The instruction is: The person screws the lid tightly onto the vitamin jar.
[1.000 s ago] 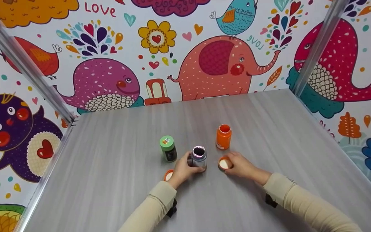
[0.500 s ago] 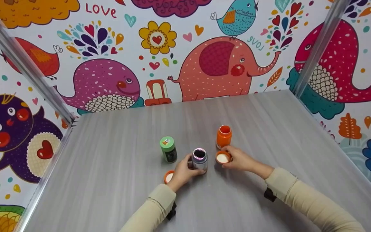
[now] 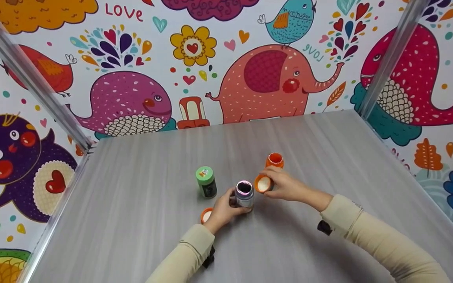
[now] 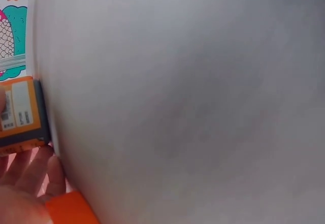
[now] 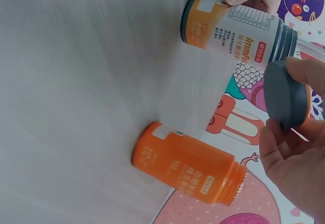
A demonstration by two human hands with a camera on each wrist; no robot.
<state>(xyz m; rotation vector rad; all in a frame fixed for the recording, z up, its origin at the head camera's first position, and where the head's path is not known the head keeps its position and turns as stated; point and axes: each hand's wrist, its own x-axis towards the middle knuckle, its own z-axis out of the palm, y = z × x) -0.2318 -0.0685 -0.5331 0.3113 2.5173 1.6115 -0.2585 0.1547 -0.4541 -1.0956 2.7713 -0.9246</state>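
My left hand (image 3: 223, 210) grips a grey supplement bottle (image 3: 245, 198) that stands upright on the table, its mouth uncovered. The right wrist view shows its white and orange label with dark print. In my right hand (image 3: 291, 185), thumb and fingers pinch a screw lid (image 3: 264, 183), grey outside (image 5: 283, 94) with an orange rim and white lining. The lid is tilted, raised close beside the bottle's mouth. Just behind the right hand stands an uncapped orange bottle (image 3: 275, 160), partly hidden by the fingers. Another orange lid (image 3: 207, 215), white lining up, lies by the left wrist.
A dark bottle with a green cap (image 3: 205, 181) stands left of the grey bottle. The grey wood-grain table (image 3: 144, 188) ends at walls printed with cartoon animals (image 3: 266, 86). Metal posts (image 3: 383, 67) rise at the table's far corners.
My right hand has lifted the lid from near the table and carried it left and away from me, close to the grey bottle's mouth. My left hand keeps its hold.
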